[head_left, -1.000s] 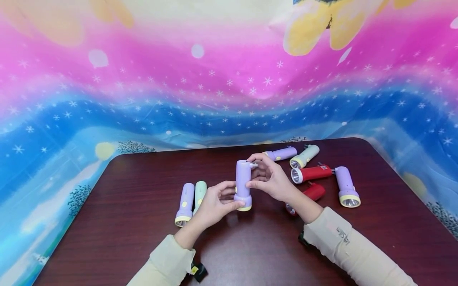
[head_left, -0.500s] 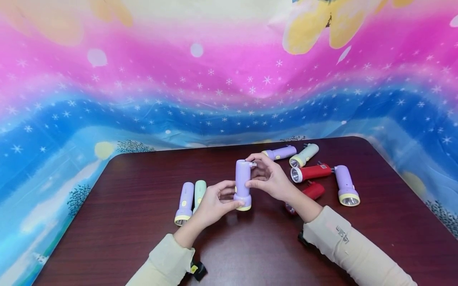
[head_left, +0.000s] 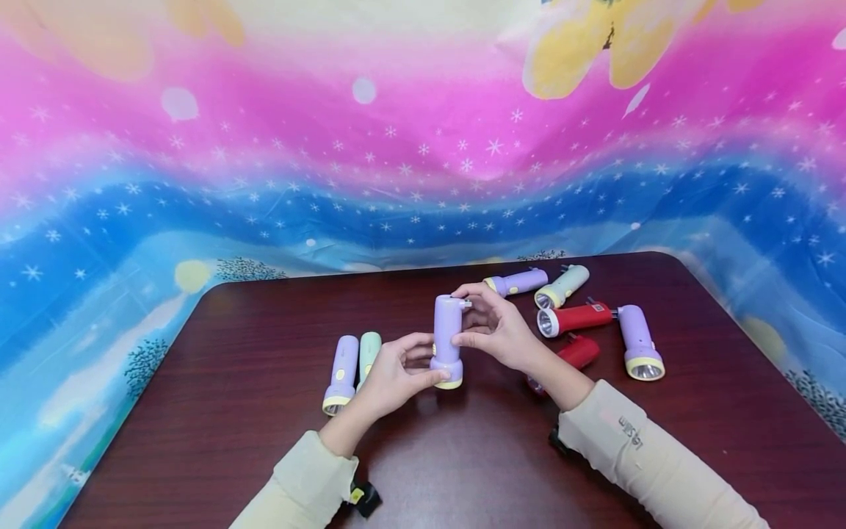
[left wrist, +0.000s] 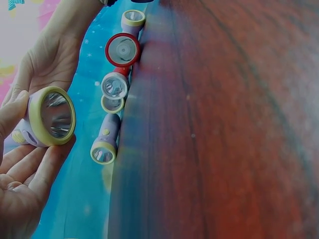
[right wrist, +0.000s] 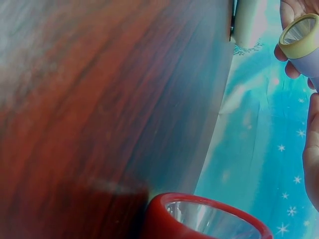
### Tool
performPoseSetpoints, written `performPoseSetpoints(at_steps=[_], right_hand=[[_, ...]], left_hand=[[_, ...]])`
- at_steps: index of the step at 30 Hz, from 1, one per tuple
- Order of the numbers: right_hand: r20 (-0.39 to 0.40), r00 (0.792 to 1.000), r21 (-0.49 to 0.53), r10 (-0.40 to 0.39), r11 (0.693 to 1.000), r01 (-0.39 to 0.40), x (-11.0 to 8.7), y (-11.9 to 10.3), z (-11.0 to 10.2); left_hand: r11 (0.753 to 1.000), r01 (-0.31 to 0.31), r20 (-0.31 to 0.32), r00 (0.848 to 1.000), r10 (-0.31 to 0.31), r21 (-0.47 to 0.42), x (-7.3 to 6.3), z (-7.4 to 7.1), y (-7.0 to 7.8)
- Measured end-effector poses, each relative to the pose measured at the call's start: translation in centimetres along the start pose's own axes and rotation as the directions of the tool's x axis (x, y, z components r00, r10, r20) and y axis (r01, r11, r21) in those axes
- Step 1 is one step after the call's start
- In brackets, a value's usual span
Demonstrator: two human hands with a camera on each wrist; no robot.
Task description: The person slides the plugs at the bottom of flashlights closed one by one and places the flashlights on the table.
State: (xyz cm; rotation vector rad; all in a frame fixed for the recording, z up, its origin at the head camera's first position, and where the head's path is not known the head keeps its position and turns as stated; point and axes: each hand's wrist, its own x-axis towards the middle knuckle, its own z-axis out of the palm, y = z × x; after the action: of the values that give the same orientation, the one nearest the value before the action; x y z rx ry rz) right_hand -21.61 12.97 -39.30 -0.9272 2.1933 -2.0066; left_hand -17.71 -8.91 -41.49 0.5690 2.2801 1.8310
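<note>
In the head view a purple flashlight [head_left: 448, 330] is held upright above the table, its yellow-rimmed lens end down. My left hand [head_left: 396, 375] grips it low, thumb across the flared head. Higher up, my right hand [head_left: 499, 334] holds the body between thumb and fingers. Metal plug prongs [head_left: 466, 303] stick out sideways near its top, close to the right index finger. The left wrist view shows the reflector [left wrist: 57, 115] facing the camera, with my left fingers around the rim. In the right wrist view the same yellow rim [right wrist: 299, 49] appears at the upper right.
On the left, a purple flashlight [head_left: 345, 371] and a green flashlight [head_left: 370, 353] lie side by side. Several more are at the right, including a red one [head_left: 578, 321], a pale green one [head_left: 565, 285] and a purple one [head_left: 637, 334]. The right forearm partly hides another red flashlight [head_left: 580, 353].
</note>
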Motion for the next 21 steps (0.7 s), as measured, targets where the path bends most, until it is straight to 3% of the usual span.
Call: performPoseSetpoints(at_steps=[9, 21], right_hand=[[0.012, 1.0, 0.02, 0.001, 1.0, -0.001, -0.08, 0.15, 0.02], [0.04, 0.999, 0.002, -0.002, 1.0, 0.002, -0.06, 0.22, -0.03]], left_hand=[[1.0, 0.006, 0.0, 1.0, -0.006, 0.029, -0.15, -0.09, 0.06], [1.0, 0.006, 0.004, 1.0, -0.006, 0.0, -0.02, -0.06, 0.03]])
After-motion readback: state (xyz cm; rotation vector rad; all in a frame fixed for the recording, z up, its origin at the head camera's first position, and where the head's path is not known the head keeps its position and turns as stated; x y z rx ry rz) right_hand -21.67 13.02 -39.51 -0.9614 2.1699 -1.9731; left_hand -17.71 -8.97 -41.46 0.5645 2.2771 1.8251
